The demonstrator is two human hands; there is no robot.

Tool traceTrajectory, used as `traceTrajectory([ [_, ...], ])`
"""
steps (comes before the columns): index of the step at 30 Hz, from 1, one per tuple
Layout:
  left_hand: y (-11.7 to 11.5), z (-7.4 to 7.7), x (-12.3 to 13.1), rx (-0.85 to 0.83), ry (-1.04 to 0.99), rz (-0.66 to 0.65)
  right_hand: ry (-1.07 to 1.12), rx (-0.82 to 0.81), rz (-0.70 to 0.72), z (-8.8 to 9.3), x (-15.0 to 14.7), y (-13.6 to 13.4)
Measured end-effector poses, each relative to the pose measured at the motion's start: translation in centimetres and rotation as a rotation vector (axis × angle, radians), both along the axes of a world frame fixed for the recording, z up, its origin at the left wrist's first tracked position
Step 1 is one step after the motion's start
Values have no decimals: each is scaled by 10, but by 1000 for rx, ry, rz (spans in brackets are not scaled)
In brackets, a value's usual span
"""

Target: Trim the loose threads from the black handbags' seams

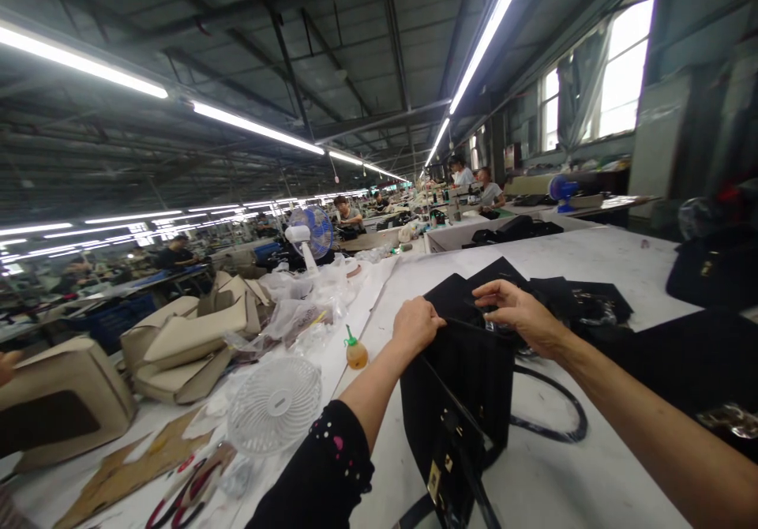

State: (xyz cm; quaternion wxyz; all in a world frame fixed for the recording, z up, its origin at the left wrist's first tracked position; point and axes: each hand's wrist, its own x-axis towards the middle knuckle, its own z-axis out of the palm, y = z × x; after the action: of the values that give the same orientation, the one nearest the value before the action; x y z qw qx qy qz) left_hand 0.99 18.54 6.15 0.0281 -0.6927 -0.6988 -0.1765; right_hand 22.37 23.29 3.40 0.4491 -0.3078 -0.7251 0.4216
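A black handbag (pixel 455 387) with gold-coloured metal fittings stands on the white worktable in front of me. My left hand (pixel 416 325) is closed on its upper edge, thumb and fingers pinching the rim. My right hand (pixel 521 316) hovers over the bag's far right corner, fingers stretched to the left and apart from the thumb. Something shiny lies just beneath those fingers, too small to name. A black strap (pixel 577 410) loops onto the table at the bag's right. Behind the bag lie flat black panels (pixel 500 272).
To the left are a white fan (pixel 275 407), a small amber bottle with green cap (pixel 356 353), scissors (pixel 193 489), brown cardboard (pixel 133 470) and beige bags (pixel 198 332). More black bags (pixel 719 264) lie right. A person's hand shows at the left edge; co-workers sit farther back.
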Motion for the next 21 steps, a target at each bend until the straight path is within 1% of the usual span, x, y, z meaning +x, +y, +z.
traceTrajectory([
  [2, 0, 0, 0, 4, 1, 3, -108, 5, -39, -3, -6, 4],
  [6, 1, 0, 0, 1, 7, 2, -353, 79, -59, -6, -25, 6],
  [9, 1, -1, -2, 2, 16, -17, -517, 126, -102, -4, -37, 4],
  [12, 2, -1, -5, -1, 18, -36, -651, 169, -125, 1, -41, 2],
  [16, 1, -1, -8, -7, 4, -58, -740, 218, -147, 5, -40, -2],
  [21, -1, -1, -14, -2, -26, -52, -770, 241, -189, 7, -40, -5],
])
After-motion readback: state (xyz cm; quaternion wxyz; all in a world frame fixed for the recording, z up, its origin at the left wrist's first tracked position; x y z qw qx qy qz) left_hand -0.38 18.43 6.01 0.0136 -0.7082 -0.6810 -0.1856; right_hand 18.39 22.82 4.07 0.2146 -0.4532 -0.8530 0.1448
